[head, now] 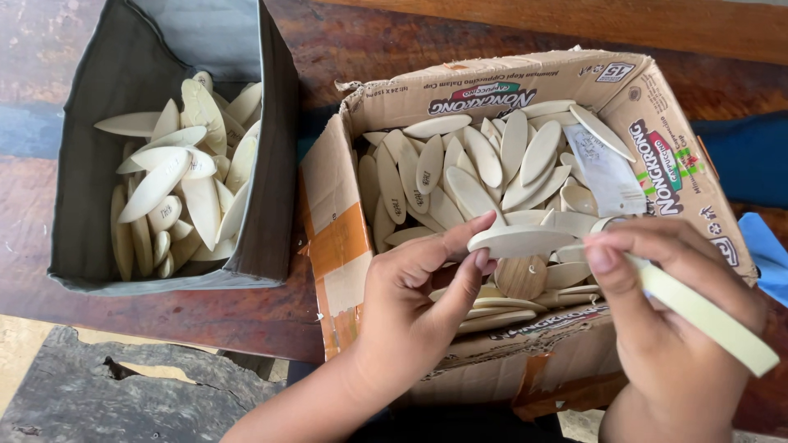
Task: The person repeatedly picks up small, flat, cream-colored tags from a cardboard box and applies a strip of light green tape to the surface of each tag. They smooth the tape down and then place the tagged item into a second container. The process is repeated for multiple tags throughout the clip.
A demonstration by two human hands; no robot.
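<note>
A: Biggest first. What's on the counter [345, 49]?

B: Dark wood counter w/ two containers. Cardboard box [328, 205] on the right, torn at the near edge, full of pale oval wooden pieces [484, 156]. Grey fabric bin [271, 189] on the left, just beside the box, w/ a smaller heap of the same ovals [180, 180], some w/ pencil marks. A flat plastic sleeve [607, 168] lies on the pile in the box, far right. Blue cloth [759, 160] past the box.

A: Hands?

B: Both over the box's near side. Left hand [410, 303]: thumb and forefinger pinched onto one oval piece [519, 240], held flat above the pile, other fingers curled. Right hand [669, 312]: grip closed round a pale tape roll [706, 316], fingertips at the oval's right end, so both hands meet on it.

A: Risks?

B: My guess: the pinch is only on the oval's left tip, so it could tilt and drop back into the pile, then it's lost among lookalikes. Right hand's busy w/ the roll, so little spare hold. Also the box's near wall sags, and leaning on it could spill pieces off the counter edge.
</note>
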